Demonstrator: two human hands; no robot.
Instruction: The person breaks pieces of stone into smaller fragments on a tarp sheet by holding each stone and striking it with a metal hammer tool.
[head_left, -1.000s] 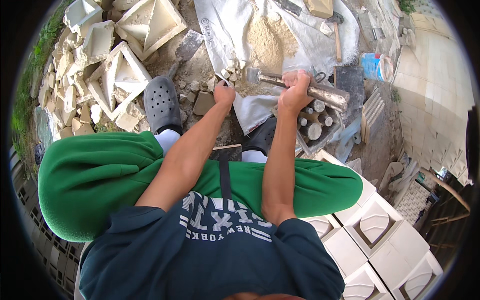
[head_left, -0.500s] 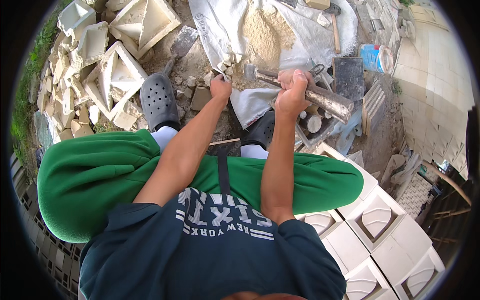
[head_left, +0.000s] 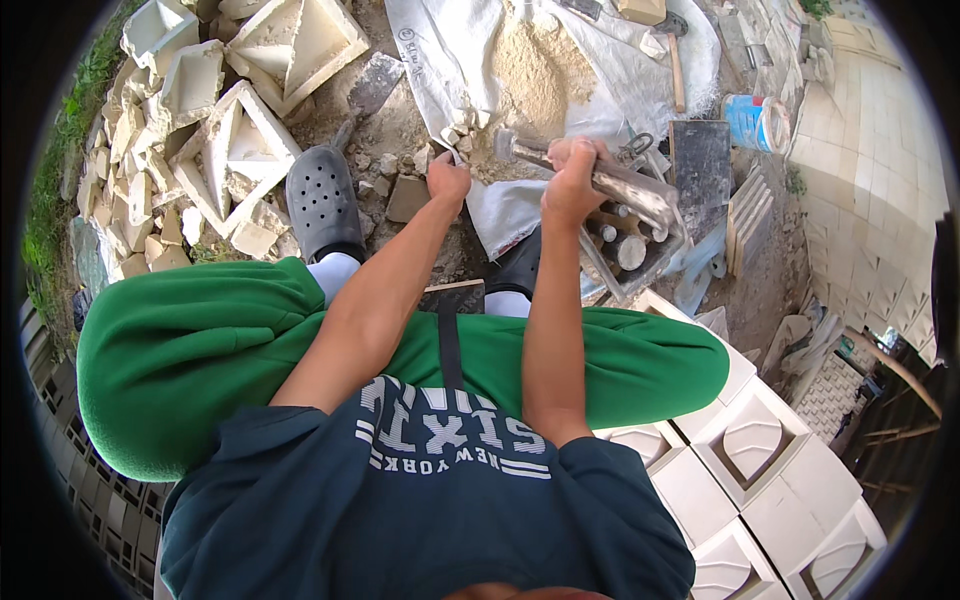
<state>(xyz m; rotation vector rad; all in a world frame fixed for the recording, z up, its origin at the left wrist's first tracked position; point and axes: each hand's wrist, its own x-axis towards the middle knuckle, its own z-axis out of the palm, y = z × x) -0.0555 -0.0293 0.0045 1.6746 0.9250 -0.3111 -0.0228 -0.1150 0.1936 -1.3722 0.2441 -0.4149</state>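
My left hand (head_left: 449,180) is closed, its fingertips pinching the near edge of a white woven sack (head_left: 425,75) spread on the ground. Sandy yellow powder (head_left: 535,75) is heaped on the sack, and small pale chips (head_left: 462,130) lie beside my fingers. In my right hand (head_left: 574,180) is a heavy tool (head_left: 640,192) with a thick, worn, light-brown shaft and a flat metal end. My fist wraps its middle; the metal end points left over the sack, close to the powder, and the thick end points right.
Broken pale moulded blocks (head_left: 235,150) pile up at left. At right are a metal tray of rod-shaped tools (head_left: 630,252), a dark slab (head_left: 699,165), a blue-and-white bucket (head_left: 757,123) and stacked thin boards (head_left: 748,220). A wooden-handled hammer (head_left: 678,75) lies on the sack. Cream relief tiles (head_left: 750,440) are at lower right.
My right hand has shifted slightly left and down with the tool, whose thick end has swung left. The left hand keeps its place at the sack's edge.
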